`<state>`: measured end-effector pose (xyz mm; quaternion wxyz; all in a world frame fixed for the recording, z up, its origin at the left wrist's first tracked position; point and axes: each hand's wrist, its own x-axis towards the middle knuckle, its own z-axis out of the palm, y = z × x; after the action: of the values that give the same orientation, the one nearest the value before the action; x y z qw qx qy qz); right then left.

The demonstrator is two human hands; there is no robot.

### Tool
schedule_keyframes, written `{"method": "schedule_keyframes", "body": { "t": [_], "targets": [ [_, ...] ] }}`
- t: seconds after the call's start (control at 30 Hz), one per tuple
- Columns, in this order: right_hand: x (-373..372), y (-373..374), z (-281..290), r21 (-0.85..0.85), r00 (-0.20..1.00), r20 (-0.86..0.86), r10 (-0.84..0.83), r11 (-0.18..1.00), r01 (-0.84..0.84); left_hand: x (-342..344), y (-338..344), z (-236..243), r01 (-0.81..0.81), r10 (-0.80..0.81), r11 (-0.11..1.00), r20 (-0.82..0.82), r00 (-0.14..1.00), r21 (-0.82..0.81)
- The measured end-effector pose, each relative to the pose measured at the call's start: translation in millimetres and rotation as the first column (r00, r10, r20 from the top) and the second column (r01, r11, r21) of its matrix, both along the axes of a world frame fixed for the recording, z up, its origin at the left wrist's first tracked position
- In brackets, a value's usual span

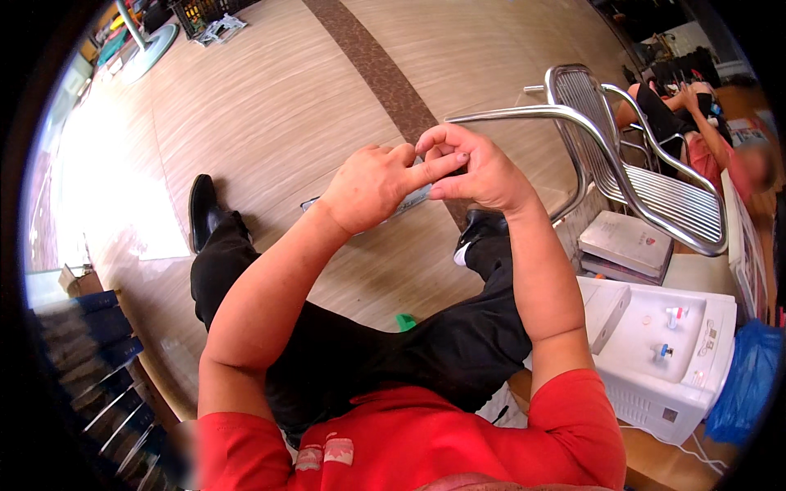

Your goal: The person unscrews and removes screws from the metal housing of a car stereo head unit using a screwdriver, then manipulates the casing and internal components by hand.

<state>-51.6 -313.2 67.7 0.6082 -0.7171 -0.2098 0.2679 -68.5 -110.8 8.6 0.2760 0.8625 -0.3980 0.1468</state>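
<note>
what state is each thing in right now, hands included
left hand: fingers bent, meeting the right hand; grip unclear
right hand: thumb and fingers curved; grip unclear
upper book: closed, lying flat
water dispenser: no water seen running; power unclear
blue bag: crumpled
left shoe: worn on the foot

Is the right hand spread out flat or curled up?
Curled up. The right hand has bent fingers, close against the left hand. Whether it pinches something tiny, I can't tell.
</note>
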Motion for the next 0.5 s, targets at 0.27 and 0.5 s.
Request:
{"method": "schedule_keyframes", "body": {
  "t": [0.27, 0.5],
  "targets": [
    [5, -13, -2, -0.029, 0.994, 0.105, 0.029, 0.999, -0.026, 1, -13, 11, -0.028, 0.032, 0.999, -0.094, 0.995, 0.043],
    [0, -16, 5, -0.016, 0.996, 0.088, 0.014, 1.0, -0.013, 1, -21, 2, -0.038, 0.038, 0.999, 0.044, 0.998, -0.002]
  ]
}}
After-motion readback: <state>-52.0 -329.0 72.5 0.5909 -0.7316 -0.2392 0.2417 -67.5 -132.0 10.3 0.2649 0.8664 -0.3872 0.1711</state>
